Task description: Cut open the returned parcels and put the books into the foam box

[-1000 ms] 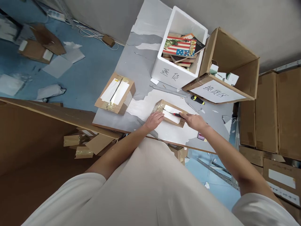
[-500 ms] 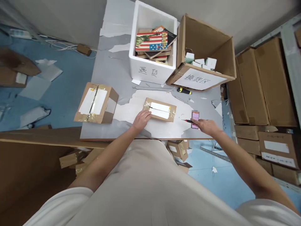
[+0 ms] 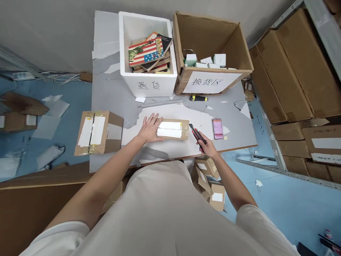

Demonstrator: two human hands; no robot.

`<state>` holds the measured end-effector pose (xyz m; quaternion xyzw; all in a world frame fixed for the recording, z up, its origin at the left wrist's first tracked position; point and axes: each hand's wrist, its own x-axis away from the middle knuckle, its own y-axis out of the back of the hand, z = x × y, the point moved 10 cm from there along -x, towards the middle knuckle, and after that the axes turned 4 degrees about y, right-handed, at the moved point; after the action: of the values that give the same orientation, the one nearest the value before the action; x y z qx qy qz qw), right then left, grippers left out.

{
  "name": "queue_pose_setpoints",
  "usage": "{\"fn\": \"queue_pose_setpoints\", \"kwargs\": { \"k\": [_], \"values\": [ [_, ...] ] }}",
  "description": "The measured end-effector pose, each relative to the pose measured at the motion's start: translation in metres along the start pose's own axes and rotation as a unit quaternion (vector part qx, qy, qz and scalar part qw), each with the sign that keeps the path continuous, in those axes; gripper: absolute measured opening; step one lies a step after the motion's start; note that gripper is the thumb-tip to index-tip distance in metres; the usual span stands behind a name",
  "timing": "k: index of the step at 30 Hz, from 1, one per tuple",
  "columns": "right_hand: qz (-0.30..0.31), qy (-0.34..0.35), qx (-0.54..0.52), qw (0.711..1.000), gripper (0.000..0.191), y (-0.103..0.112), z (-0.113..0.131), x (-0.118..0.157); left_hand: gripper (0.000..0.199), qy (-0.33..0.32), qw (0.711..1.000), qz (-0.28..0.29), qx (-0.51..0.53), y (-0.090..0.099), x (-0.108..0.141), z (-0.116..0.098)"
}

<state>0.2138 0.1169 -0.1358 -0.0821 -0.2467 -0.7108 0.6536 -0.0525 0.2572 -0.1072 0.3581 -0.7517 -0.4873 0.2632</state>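
A small taped cardboard box (image 3: 185, 131) with a white label lies on the table (image 3: 106, 89) in front of me. My left hand (image 3: 151, 128) rests on the box's left end, fingers spread. In my right hand (image 3: 206, 144) is a red and black utility knife (image 3: 197, 135), its tip just off the box's right end. A phone with a pink screen (image 3: 217, 128) lies to the right of that hand. Farther back, a black and yellow cutter (image 3: 198, 98) lies on the table.
A white foam box (image 3: 149, 87) of books and an open cardboard box (image 3: 247, 65) holding small white boxes stand at the back. A larger taped parcel (image 3: 113, 133) sits at the left. Stacked cartons (image 3: 295, 71) are on the right.
My right hand has moved left from beside the phone, bringing the knife to the small box's right end. My left hand's fingers have spread over the left end. The view has shifted.
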Motion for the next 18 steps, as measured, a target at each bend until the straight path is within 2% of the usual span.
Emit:
{"fn": "queue_pose_setpoints", "kwargs": {
  "k": [2,5,12,18],
  "values": [
    [0.014,-0.003,-0.025,1.0,0.077,-0.003,-0.003,0.001,0.116,-0.003,1.0,0.016,0.012,-0.006,-0.003,0.001],
    [0.03,-0.004,-0.064,0.997,0.08,-0.006,-0.01,0.001,0.121,-0.015,0.999,-0.008,0.042,-0.007,-0.006,0.002],
    [0.037,0.003,-0.104,0.994,0.08,-0.013,-0.015,-0.006,0.119,-0.037,0.996,-0.046,0.073,-0.006,-0.007,0.009],
    [0.051,0.002,-0.113,0.992,0.08,-0.014,-0.013,-0.014,0.117,-0.019,0.997,-0.044,0.063,-0.008,-0.011,0.012]
  ]
}}
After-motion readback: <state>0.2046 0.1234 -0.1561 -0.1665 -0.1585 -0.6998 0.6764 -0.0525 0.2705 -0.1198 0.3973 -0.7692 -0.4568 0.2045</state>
